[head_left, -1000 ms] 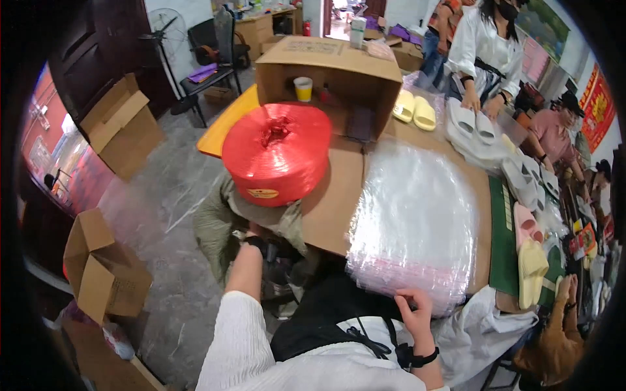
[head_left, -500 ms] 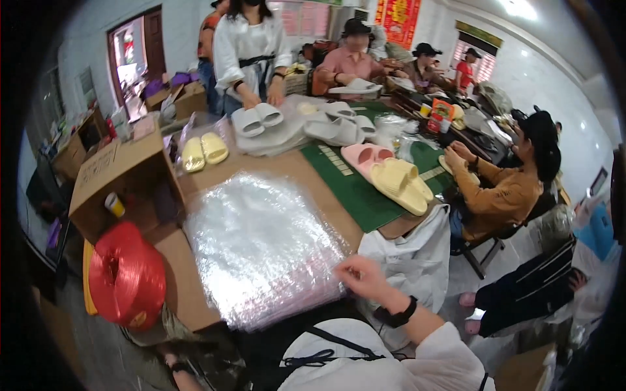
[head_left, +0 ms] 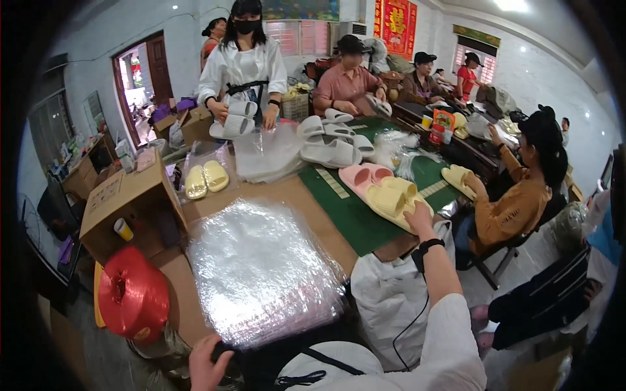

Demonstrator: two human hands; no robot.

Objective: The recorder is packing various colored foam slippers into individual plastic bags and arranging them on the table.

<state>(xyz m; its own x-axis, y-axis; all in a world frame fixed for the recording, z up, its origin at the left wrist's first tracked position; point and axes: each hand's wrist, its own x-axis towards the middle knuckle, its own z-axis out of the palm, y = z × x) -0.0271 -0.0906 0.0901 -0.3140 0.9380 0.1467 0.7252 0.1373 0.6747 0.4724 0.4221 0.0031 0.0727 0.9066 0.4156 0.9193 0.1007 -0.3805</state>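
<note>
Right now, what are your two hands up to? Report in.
Right hand reaching onto yellow slippers. Left hand low beside stack of clear bags. Grip unclear on both. Nothing in the way.

You are wearing a white long-sleeved top, its loose sleeve running up your right forearm and stopping short of the wrist. A black band (head_left: 430,246), like a watch or tracker strap, is sitting around that wrist just below your right hand (head_left: 418,217), and a thin black cable (head_left: 417,313) is trailing from it down along the sleeve. Black straps (head_left: 326,365) with a buckle are crossing the white cloth over your chest. Your left hand (head_left: 207,365) is showing bare at the lower edge, its sleeve out of view.
</note>
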